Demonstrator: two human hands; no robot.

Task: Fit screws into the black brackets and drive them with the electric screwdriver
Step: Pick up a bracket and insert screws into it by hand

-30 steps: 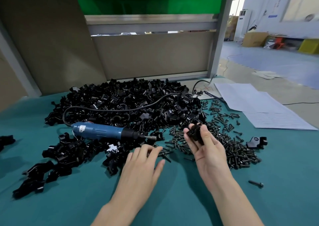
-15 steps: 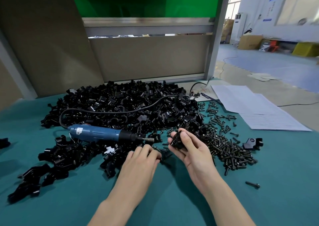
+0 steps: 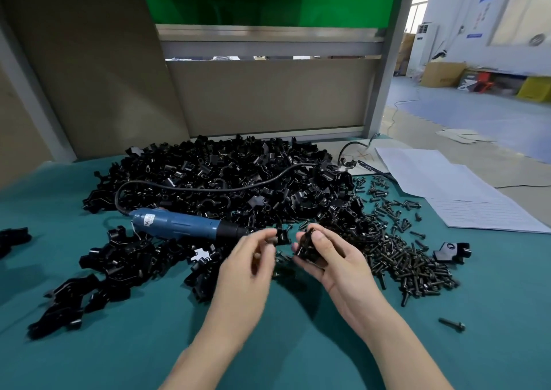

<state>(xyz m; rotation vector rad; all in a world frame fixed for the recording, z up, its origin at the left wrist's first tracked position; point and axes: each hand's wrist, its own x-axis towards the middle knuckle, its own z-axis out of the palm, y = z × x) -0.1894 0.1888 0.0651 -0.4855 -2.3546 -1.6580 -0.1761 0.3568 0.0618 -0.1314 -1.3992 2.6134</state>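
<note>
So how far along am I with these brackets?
Done: nothing I can confirm; pieces in the bracket heap are too small to check for fitted screws. In hand: your right hand grips one bracket; your left hand, blurred, seems to pinch a screw beside it. Left: seating that screw, driving it with the screwdriver lying idle, then the heap.

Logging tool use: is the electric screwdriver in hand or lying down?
Lying down, ungripped: the electric screwdriver rests on its side across the black brackets.
</note>
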